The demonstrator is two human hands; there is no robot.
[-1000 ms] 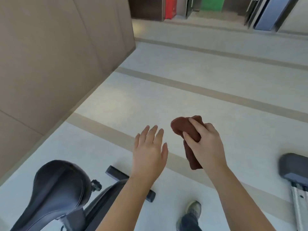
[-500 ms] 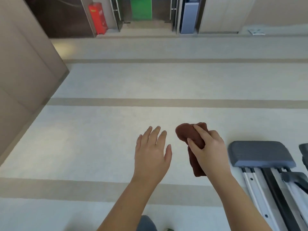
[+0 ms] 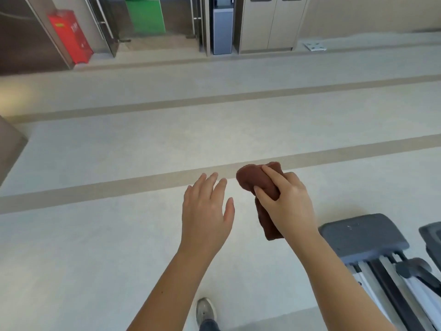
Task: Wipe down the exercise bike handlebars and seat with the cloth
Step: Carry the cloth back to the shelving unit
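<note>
Step, as judged: carrying the cloth (image 3: 256,181) to the bike, no wiping yet. The bike, handlebars and seat are not in view, so nothing is in reach to wipe.

Right hand (image 3: 287,206) grips the brown cloth, fingers curled round its bunched middle. One wad sticks out at 11 o'clock of the knuckles and a tail hangs at 6 o'clock under the palm. Left hand (image 3: 205,212) is empty, fingers straight and slightly spread, palm down. The cloth sits at 1 o'clock of the left hand, near but apart.

To do it well: turn to find the bike, shake the wad to a flat face before contact, steady the frame with the free left hand, wrap each grip fully, then the seat.

Grey machine end (image 3: 362,236) is on the floor (image 3: 95,235) at 4 o'clock of the right hand; type unclear. Shoe (image 3: 205,311) at 6 o'clock.
</note>
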